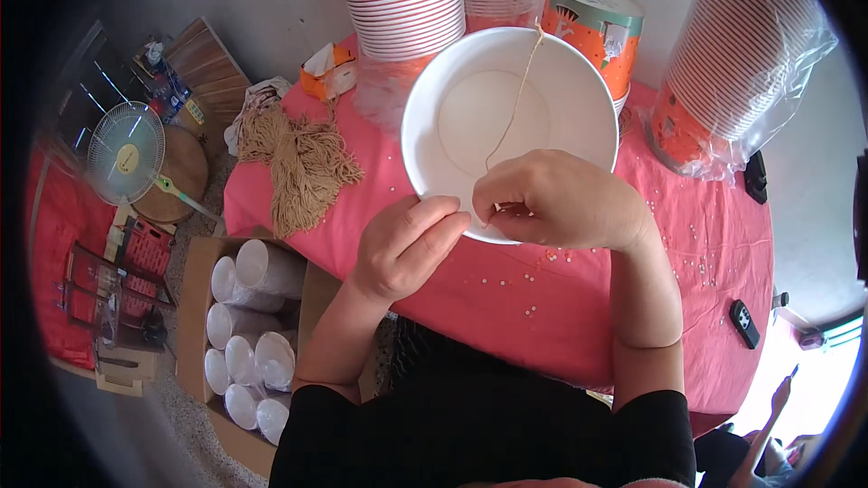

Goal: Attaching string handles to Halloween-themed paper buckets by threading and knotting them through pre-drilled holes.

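- white bucket (479, 117), mouth toward the person, at the middle of the pink-covered desk (561, 325).
- it looks light, smooth and thin-walled, likely easy to dent; the rounded rim seems stiffest, so the best place to hold.
- tan string (514, 117) runs from the far rim down across the inside; probably soft and limp, best pinched near its end.
- left hand (398, 248): grip closed on the near rim, left of its middle.
- right hand (565, 199): grip curled, slightly gapped, by the near rim; cannot tell whether it has the string.
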`<state>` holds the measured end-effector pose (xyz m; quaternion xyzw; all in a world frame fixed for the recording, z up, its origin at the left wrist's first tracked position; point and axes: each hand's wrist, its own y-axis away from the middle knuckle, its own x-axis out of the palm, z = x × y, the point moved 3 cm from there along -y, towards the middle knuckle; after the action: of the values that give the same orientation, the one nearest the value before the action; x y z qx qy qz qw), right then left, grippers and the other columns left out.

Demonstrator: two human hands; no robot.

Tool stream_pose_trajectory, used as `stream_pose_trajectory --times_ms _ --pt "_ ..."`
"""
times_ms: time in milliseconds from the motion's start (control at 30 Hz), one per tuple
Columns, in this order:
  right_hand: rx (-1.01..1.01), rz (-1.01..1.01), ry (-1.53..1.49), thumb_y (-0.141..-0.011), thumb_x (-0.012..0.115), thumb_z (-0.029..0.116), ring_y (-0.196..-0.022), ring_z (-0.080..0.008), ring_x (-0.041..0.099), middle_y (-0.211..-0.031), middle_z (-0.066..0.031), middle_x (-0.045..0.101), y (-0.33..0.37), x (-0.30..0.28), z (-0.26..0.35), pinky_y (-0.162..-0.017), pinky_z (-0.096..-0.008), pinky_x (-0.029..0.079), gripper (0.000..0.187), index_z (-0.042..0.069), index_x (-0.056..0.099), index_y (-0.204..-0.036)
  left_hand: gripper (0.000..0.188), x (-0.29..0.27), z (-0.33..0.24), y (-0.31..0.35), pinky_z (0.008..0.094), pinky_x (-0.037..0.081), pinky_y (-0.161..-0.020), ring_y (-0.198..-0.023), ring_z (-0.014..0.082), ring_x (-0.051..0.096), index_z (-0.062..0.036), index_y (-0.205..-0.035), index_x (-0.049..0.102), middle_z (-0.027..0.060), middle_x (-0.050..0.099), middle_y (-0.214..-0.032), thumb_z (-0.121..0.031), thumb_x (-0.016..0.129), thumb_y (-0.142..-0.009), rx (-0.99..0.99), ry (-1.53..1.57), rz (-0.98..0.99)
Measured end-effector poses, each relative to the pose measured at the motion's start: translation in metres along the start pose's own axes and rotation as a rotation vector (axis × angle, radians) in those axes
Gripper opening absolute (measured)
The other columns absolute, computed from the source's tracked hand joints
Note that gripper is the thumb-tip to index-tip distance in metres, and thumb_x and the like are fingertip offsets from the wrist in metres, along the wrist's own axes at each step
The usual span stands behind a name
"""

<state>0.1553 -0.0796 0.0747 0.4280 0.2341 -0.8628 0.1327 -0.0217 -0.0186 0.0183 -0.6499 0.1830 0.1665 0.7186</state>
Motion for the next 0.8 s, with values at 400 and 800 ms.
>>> stream_pose_trajectory --times_ms 400,800 --pt "-0.015 0.007 0.062 -0.078 0.063 0.003 -0.068 -0.0295 0.059 -0.070 -0.0105 0.057 0.0029 0.0024 -0.0012 -0.061 -0.0392 0.045 0.005 0.003 0.058 -0.077 0.028 -0.0015 -0.0037 -0.0049 0.0320 0.051 -0.057 -0.070 0.0235 0.063 0.0019 -0.098 0.066 0.0111 0.061 -0.102 0.007 0.071 -0.071 -0.004 -0.009 0.021" --pt "-0.049 -0.078 0.010 -0.078 0.063 0.007 -0.074 -0.0341 0.064 -0.073 -0.0137 0.064 -0.0003 -0.0012 0.0000 -0.067 -0.0429 0.049 0.004 0.004 0.066 -0.079 0.029 -0.0001 -0.0008 -0.0082 0.0320 0.052 -0.060 -0.075 0.0240 0.064 0.0013 -0.100 0.065 0.0105 0.062 -0.101 0.007 0.071 -0.072 -0.070 0.004 0.020"
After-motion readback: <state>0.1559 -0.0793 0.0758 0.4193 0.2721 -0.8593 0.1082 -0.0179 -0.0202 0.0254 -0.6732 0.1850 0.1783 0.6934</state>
